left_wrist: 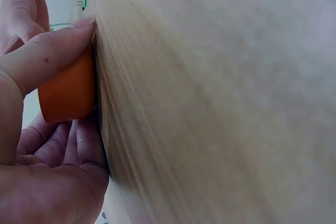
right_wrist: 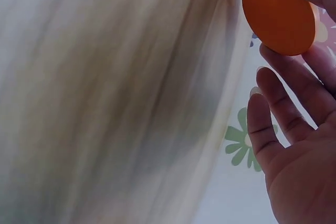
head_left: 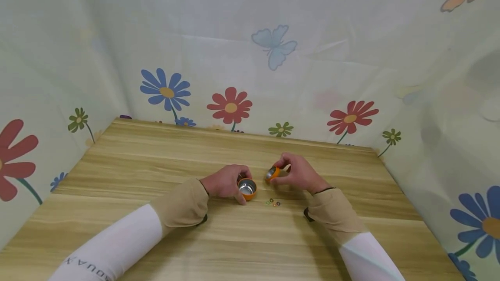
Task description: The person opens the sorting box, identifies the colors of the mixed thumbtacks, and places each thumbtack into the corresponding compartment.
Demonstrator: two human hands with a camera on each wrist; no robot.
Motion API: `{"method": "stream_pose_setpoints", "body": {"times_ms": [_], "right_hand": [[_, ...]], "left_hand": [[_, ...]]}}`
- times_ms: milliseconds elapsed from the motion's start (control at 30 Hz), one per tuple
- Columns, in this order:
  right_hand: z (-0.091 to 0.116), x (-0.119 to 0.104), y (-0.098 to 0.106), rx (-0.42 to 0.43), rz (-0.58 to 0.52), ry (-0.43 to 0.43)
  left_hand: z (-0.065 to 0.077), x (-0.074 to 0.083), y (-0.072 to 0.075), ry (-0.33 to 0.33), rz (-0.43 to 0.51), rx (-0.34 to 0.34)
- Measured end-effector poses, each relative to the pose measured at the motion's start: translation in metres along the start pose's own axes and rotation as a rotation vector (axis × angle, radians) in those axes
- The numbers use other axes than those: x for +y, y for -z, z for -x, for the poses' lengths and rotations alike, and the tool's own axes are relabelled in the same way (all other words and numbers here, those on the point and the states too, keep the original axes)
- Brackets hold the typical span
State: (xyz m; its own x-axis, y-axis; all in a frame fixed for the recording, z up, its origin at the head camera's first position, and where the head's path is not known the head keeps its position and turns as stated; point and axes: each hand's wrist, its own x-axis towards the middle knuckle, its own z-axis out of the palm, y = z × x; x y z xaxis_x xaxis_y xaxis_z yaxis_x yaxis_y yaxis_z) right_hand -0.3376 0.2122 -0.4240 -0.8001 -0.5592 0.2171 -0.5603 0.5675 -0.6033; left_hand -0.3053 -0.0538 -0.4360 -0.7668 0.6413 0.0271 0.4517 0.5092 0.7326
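A small round orange cup (head_left: 248, 189) with a shiny metal inside stands upright on the wooden table. My left hand (head_left: 225, 181) holds it from the left, thumb at the near side and fingers at the far side; its orange wall (left_wrist: 69, 90) shows between them in the left wrist view. To the right, my right hand (head_left: 297, 175) pinches a shallow orange lid (head_left: 272, 174) by its edge, tilted with its metallic inside towards the cup. The right wrist view shows the lid's smooth orange outer face (right_wrist: 278, 14), with the other fingers spread below it.
Several tiny coloured rings (head_left: 273, 203) lie loose on the wooden table (head_left: 250, 242), just right of the cup and nearer me. A pale fabric wall (head_left: 218, 55) printed with flowers and butterflies rises behind the table and along both sides.
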Motion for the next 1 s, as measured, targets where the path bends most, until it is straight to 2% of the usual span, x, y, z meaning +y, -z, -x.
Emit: {"method": "stream_pose_setpoints", "body": {"times_ms": [333, 600, 1000], "right_hand": [[0.0019, 0.0036, -0.0004, -0.002, 0.029, -0.048], [0.002, 0.0043, 0.0009, -0.034, 0.147, -0.047], [0.001, 0.0045, 0.0016, -0.086, 0.249, -0.077]], "left_hand": [[0.0018, 0.0015, 0.0008, -0.001, 0.003, -0.001], [0.0016, -0.0008, 0.0002, -0.01, 0.016, 0.0], [-0.0018, -0.0035, -0.0002, 0.006, 0.017, -0.005]]}}
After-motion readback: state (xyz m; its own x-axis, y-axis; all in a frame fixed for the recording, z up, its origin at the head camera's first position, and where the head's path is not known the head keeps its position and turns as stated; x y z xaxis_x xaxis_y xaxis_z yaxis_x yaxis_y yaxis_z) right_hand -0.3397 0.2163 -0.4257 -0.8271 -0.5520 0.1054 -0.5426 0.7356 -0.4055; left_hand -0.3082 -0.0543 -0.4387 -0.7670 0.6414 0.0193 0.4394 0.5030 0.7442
